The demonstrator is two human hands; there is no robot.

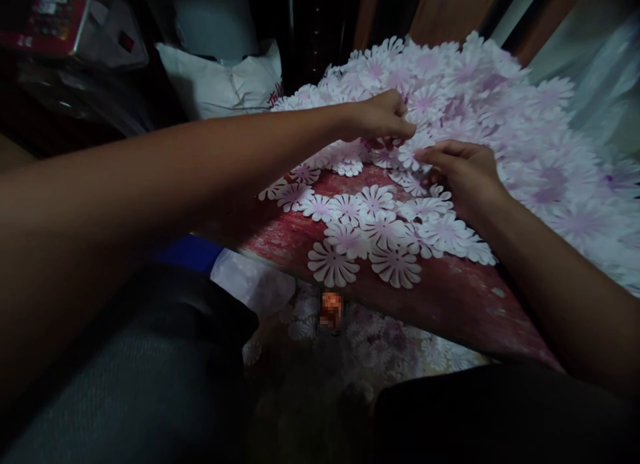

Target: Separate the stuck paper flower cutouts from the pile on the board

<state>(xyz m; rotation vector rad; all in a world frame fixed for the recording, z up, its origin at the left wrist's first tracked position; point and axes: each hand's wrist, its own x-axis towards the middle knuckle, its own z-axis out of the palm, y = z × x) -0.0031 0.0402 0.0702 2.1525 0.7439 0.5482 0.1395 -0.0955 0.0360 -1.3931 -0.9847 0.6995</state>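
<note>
Head view: right hand (470, 167) pinches a white flower cutout (407, 159); left hand (383, 117) curls, grip unclear; light edge-holding should prevent creases.

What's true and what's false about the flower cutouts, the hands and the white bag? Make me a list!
1. Some flower cutouts lie on a red board. True.
2. Both hands wear gloves. False: the left hand and the right hand are bare.
3. The flower cutouts have bright yellow middles. False: the middles look pale purple.
4. The right hand's fingers touch a flower cutout. True.
5. The white bag has red marks. True.
6. All the flower cutouts are in one neat stack. False: many lie spread out or heaped up.
</note>
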